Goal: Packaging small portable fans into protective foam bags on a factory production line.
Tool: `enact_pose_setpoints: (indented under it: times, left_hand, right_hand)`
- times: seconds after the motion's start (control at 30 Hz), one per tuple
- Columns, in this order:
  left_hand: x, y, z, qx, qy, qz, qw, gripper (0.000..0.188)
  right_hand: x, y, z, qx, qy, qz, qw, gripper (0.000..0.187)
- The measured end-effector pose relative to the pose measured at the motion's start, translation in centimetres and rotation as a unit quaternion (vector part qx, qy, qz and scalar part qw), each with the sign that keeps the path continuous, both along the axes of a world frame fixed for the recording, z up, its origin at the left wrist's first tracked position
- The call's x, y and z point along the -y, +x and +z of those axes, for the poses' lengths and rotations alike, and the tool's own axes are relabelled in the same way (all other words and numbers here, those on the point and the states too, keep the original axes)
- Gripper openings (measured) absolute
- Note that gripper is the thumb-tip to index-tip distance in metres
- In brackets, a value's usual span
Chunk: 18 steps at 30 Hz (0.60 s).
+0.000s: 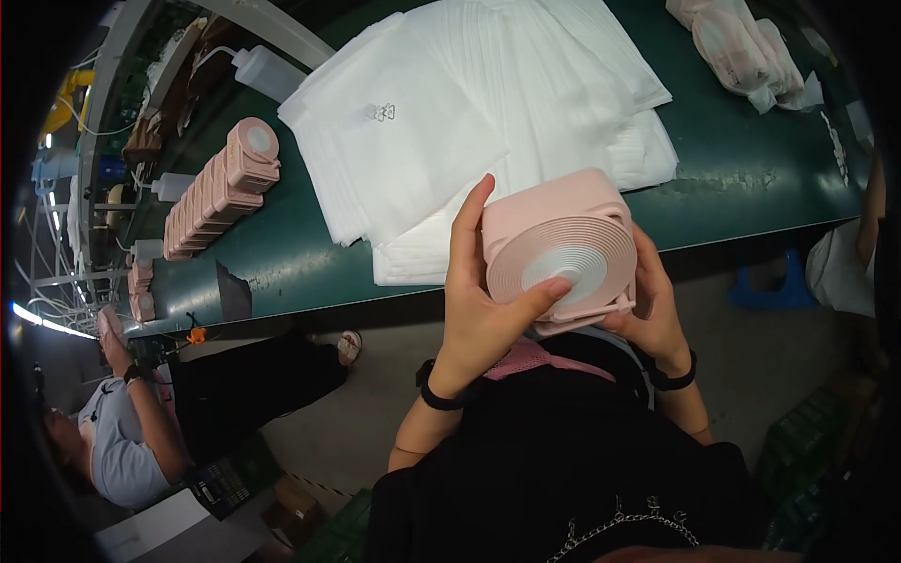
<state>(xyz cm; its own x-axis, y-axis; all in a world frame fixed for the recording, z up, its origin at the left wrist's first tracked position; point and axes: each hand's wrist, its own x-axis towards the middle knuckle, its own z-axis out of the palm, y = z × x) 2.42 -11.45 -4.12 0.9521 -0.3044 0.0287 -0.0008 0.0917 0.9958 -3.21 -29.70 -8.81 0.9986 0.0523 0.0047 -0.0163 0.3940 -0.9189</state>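
Between my two hands, in front of the bench edge, is a pink rounded device point(556, 199) with a ringed round face and a pale centre. My left hand point(481, 305) grips its left side, the thumb lying on the round face and the index finger pointing up along the side. My right hand point(660, 305) holds the right side, thumb near the lower corner by a small pink flap or strap. Just beyond lies a thick, fanned stack of white thin foam sheets or bags point(441, 122), the top one bearing a small printed figure.
On the green bench point(310, 281), a row of similar pink devices point(214, 197) stands left, near a white squeeze bottle point(270, 75). Bagged pink items point(737, 52) lie far right. At far left a co-worker point(131, 441) lifts a pink item. A blue stool point(774, 281) stands below, right.
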Motion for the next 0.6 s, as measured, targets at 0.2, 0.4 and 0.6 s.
enact_pose_setpoints:
  times: [0.2, 0.4, 0.6]
  left_hand:
    - [0.9, -1.8, -0.3, -0.078, -0.043, 0.007, 0.996, 0.097]
    - [0.6, -2.3, -1.6, -0.038, -0.007, -0.086, 0.996, 0.094]
    - [1.1, -3.3, -1.8, -0.056, -0.04, -0.041, 0.997, 0.088]
  right_hand:
    - [-0.9, 0.3, 1.5, 0.011, -0.054, 0.005, 0.998, 0.102]
    - [-1.2, 0.2, 0.4, -0.028, -0.081, -0.019, 0.996, 0.096]
    - [-1.8, -0.6, 0.2, 0.005, -0.066, -0.047, 0.997, 0.084]
